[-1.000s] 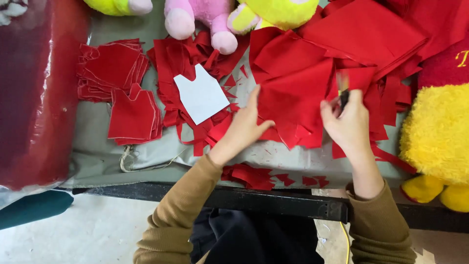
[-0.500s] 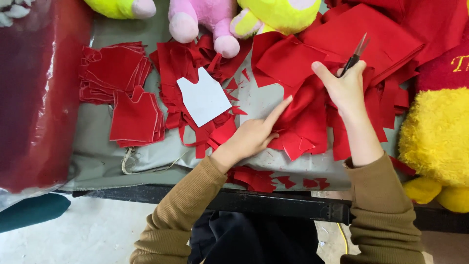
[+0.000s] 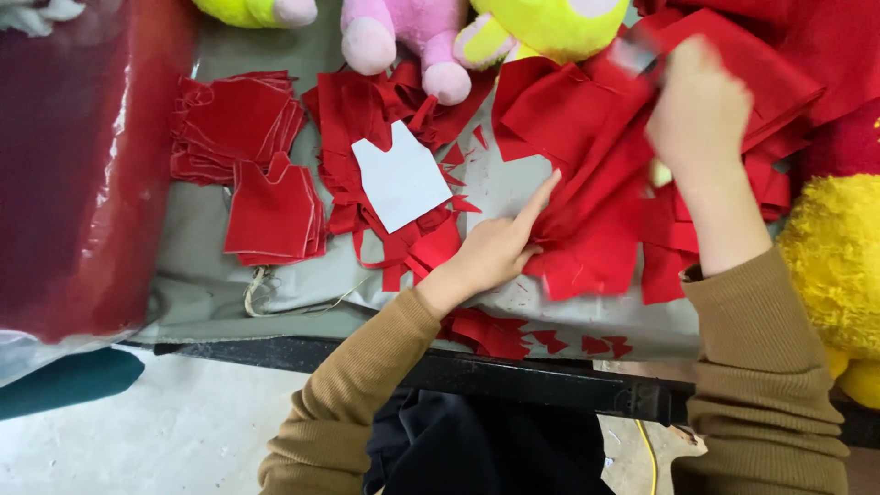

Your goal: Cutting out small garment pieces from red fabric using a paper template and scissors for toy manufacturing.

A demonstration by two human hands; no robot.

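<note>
Red felt pile (image 3: pixel 587 183) now pinned under her flat left hand (image 3: pixel 495 252), while the right hand (image 3: pixel 701 115), gripping scissors (image 3: pixel 634 57), has lifted clear, blurred, cut apparently finished.

**Layout on the grey cloth-covered table (image 3: pixel 229 275)**

At left, stack of red vest-shaped felt pieces (image 3: pixel 272 209). Right of it, white vest-shaped paper template (image 3: pixel 401 177) atop loose red felt scraps (image 3: pixel 403 243). Further right, heap of large red felt sheets (image 3: pixel 587 137). Behind, pink plush toy (image 3: pixel 412 37). Far right, yellow plush toy (image 3: pixel 839 266).
</note>
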